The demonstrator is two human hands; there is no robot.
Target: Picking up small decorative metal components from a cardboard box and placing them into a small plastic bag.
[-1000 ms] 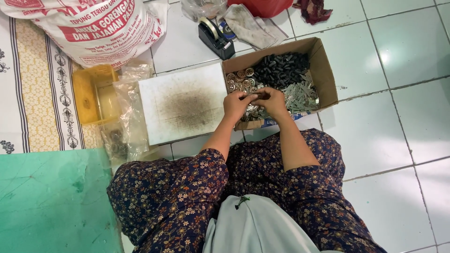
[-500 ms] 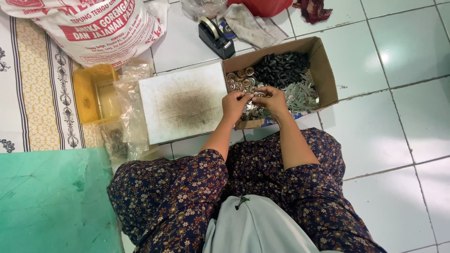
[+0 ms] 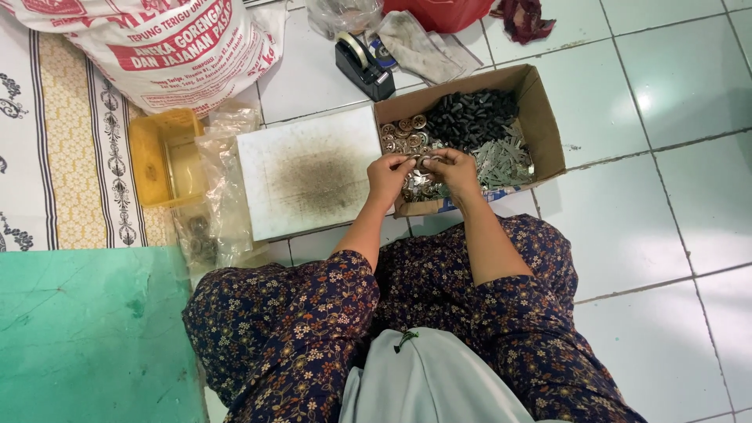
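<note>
A small metal piece point(image 3: 424, 163) sits pinched between the two hands, right above the near left corner of the cardboard box point(image 3: 548, 117), over the heap of shiny round metal parts point(image 3: 419, 186) lying there. It is tiny from up here, so I can't say for certain what shape it has or which way its long side runs; it looks like one of the silvery rings from that heap. The left hand point(image 3: 388, 174) comes at it from the left, the right hand point(image 3: 453, 168) from the right, and both sets of fingers point(image 3: 408, 163) are drawn together at their tips on the piece, touching each other or very nearly so. Neither hand is nearer than the other: the piece lies squarely between them, just past the fingertips and away from the person's body.

Further back in the box lie a pile of dark ribbed pieces point(image 3: 470, 116), some flat grey strips point(image 3: 505, 157) to the right, and a few coppery discs point(image 3: 401, 133) in the far left corner. Just beside the box on the left rests a white board with a dusty grey smear point(image 3: 309, 172), then crumpled clear bags point(image 3: 223, 180) and a yellow tub point(image 3: 164, 157). A tape dispenser point(image 3: 363, 66) stands on the tiled floor point(image 3: 666, 196) behind the box
</note>
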